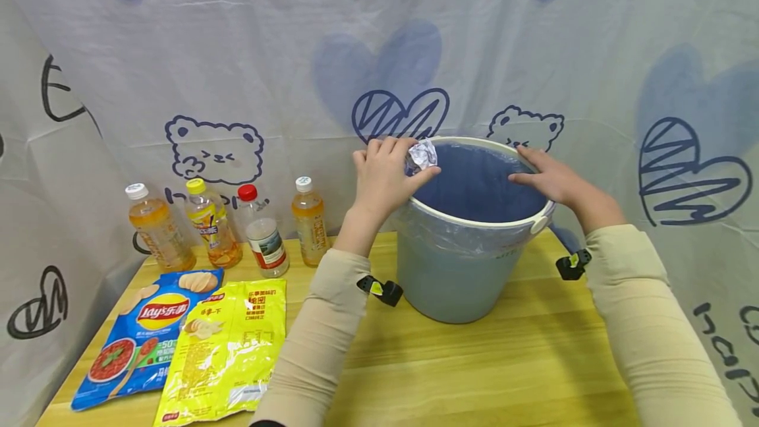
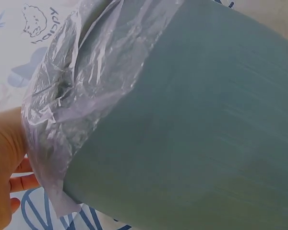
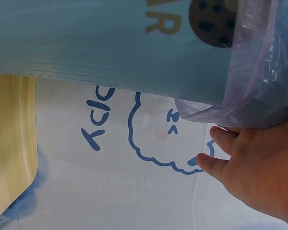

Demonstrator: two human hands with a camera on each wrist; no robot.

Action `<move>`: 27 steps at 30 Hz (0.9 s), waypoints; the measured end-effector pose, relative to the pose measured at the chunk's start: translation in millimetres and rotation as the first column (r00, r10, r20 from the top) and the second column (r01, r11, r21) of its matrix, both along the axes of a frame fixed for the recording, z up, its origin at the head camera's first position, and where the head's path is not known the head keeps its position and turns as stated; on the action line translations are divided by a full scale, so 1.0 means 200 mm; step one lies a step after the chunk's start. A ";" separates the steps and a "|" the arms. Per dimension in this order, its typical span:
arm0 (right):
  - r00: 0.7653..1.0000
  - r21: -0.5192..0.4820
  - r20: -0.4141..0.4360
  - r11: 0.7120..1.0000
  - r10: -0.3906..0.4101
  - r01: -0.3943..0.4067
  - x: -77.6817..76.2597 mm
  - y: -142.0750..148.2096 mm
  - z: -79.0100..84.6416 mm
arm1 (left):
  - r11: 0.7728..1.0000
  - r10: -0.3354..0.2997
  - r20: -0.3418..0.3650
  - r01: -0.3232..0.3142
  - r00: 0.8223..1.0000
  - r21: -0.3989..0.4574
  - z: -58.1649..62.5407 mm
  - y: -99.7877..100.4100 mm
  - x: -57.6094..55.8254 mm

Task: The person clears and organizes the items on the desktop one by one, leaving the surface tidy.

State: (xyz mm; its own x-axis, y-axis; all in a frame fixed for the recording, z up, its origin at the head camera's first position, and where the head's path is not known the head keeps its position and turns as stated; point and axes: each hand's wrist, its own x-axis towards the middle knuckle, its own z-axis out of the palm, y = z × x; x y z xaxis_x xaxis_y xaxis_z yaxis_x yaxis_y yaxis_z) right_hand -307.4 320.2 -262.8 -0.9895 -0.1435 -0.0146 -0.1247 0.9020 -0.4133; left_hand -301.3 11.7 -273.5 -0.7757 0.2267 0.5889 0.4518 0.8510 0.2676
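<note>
A round grey-blue trash bin (image 1: 450, 288) with a white rim stands on the table, a thin clear-purplish plastic liner (image 2: 101, 81) folded over its edge. My left hand (image 1: 382, 176) is at the left rim. Between its thumb and forefinger it pinches a crumpled, silvery-white bunch of the liner (image 1: 423, 154). In the left wrist view, other fingers (image 2: 25, 182) show outside the bin, beside the loose liner edge. My right hand (image 1: 554, 180) rests over the right rim, thumb inside and fingers fairly straight. Its outer fingers (image 3: 213, 165) spread apart below the liner in the right wrist view.
Several drink bottles stand at the back left, including a red-capped one (image 1: 267, 242) and an orange one (image 1: 309, 229). In front lie a blue chip bag (image 1: 142, 321) and a yellow chip bag (image 1: 228, 348). A printed cloth (image 1: 284, 51) hangs behind the wooden table (image 1: 474, 374).
</note>
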 end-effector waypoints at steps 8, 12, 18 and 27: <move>1.000 -0.007 -0.005 1.000 0.005 -0.005 0.00 -0.01 0.00 | 1.000 0.023 0.073 -0.024 0.997 0.011 0.01 0.01 -0.02; 1.000 -0.010 -0.003 1.000 0.004 -0.004 0.00 -0.01 0.00 | 1.000 0.022 0.091 -0.022 0.996 0.003 0.00 0.02 -0.02; 1.000 -0.011 0.000 1.000 0.007 -0.007 0.00 -0.01 0.00 | 1.000 0.007 0.107 -0.007 0.994 -0.003 -0.01 0.02 -0.02; 1.000 -0.007 -0.006 1.000 0.013 -0.013 0.00 -0.01 0.01 | 0.999 -0.031 0.164 0.025 0.986 0.038 -0.01 0.02 -0.03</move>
State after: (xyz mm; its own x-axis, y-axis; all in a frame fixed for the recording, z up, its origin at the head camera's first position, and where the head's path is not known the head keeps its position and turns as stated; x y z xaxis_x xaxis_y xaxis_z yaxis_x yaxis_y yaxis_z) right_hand -306.5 318.2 -260.6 -0.9877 -0.1561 -0.0077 -0.1386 0.8972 -0.4192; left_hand -307.5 15.7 -276.1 -0.8566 0.2306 0.4616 0.4222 0.8275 0.3701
